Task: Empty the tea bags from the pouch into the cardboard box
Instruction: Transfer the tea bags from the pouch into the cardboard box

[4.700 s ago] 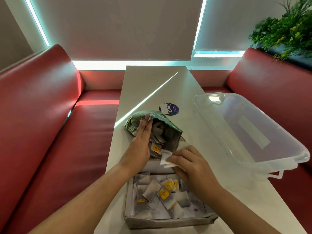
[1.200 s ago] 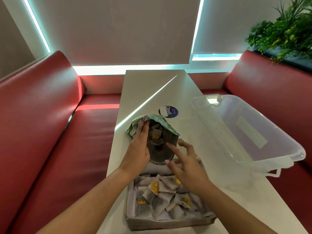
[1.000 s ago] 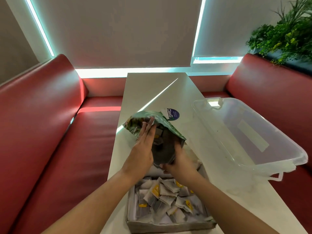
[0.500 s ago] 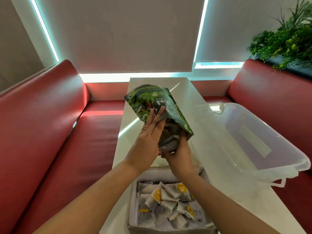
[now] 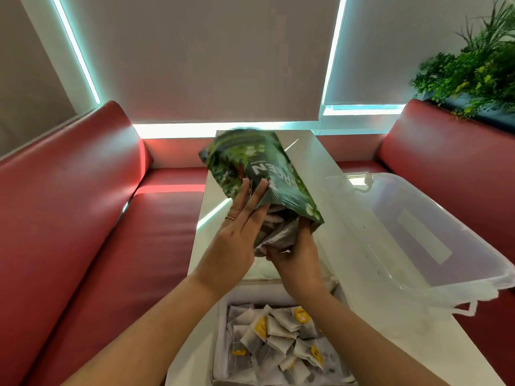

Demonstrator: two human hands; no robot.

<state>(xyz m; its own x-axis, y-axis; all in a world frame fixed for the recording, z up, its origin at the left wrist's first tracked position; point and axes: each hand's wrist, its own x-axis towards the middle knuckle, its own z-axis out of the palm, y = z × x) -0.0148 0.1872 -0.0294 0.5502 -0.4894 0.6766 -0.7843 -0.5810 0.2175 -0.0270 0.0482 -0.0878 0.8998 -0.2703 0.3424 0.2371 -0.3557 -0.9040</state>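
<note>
Illumination: bright and even, indoor. Sources: cool cyan-white light strips (image 5: pixel 73 48) that edged the wall panels, one running level behind the table (image 5: pixel 309 162). Glare: a broad sheen lay on the left red bench (image 5: pixel 72 174), a pink band on its seat, and a thin bright streak crossed the glossy tabletop. Shadows: soft and faint throughout. Blur: the upper end of the green pouch (image 5: pixel 250 165) was smeared by motion, its lettering only partly legible. Distortion: wide-angle; the strips leaned and bowed toward the edges. The plant (image 5: pixel 473 71) at the upper right looked soft.
</note>
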